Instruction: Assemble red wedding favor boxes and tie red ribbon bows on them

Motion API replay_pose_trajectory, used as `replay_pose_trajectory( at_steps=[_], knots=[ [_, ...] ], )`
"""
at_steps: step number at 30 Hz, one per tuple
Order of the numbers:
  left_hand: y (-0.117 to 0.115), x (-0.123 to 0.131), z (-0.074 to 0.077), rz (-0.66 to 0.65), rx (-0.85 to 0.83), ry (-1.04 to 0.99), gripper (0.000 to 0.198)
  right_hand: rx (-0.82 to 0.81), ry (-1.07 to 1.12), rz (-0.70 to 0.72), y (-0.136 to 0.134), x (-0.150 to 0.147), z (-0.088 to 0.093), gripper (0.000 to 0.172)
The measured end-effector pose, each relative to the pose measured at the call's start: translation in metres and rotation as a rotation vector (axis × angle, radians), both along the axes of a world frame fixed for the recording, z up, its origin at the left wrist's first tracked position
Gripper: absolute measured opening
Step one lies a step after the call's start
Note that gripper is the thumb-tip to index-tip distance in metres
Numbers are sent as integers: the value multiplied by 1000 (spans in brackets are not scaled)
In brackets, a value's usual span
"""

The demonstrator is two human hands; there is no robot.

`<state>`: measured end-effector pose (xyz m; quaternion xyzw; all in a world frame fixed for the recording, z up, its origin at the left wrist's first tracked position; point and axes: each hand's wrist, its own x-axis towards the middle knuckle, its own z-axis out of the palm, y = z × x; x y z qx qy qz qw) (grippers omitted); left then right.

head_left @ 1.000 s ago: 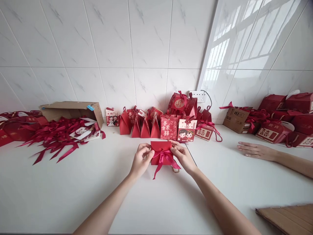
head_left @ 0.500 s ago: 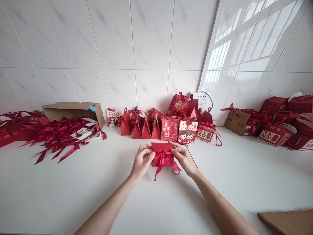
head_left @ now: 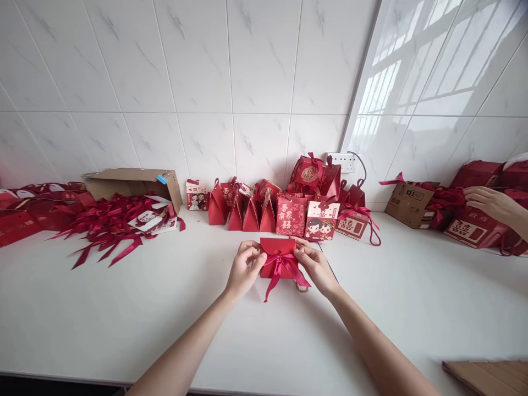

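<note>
Gripping from both sides, forearms reach forward from the near edge and converge at the middle of the white table [head_left: 264, 341], wrists low. Left hand [head_left: 245, 269] closes thumb and curled fingers on the left edge of a small red box [head_left: 278, 245]; right hand [head_left: 317, 269] pinches the right edge, thumb in front, fingers partly hidden behind. Both grips narrow, the box between them, in front of the row of packages.

Box: smooth, matte card, squarish front, curved flap. Satin bow [head_left: 281, 263] across it, glossy, deep pink-red, tails trailing below. Small loop [head_left: 302, 288] just under the right hand, beaded or twisted; cannot tell which.

Behind: red triangular boxes [head_left: 251, 216], sharp folded edges. Left: limp shiny ribbon heap [head_left: 109, 217] spilling from a brown cardboard carton [head_left: 124, 176]. Far right: another person's hand [head_left: 482, 198] among red boxes. Wall [head_left: 198, 66]: glossy, grey-veined tile.
</note>
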<state>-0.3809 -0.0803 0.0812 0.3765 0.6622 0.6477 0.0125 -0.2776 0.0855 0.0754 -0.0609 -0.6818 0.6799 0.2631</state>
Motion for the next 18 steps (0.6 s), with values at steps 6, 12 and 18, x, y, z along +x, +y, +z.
replay_pose_trajectory(
  at_steps=[6, 12, 18],
  knots=[
    [0, 1, 1, -5, 10, 8, 35, 37, 6, -3, 1, 0, -2, 46],
    [0, 0, 1, -11, 14, 5, 35, 7, -7, 16, 1, -1, -2, 44],
    [0, 0, 0, -11, 4, 0, 36, -4, -1, 10, 1, 0, -1, 46]
  ],
)
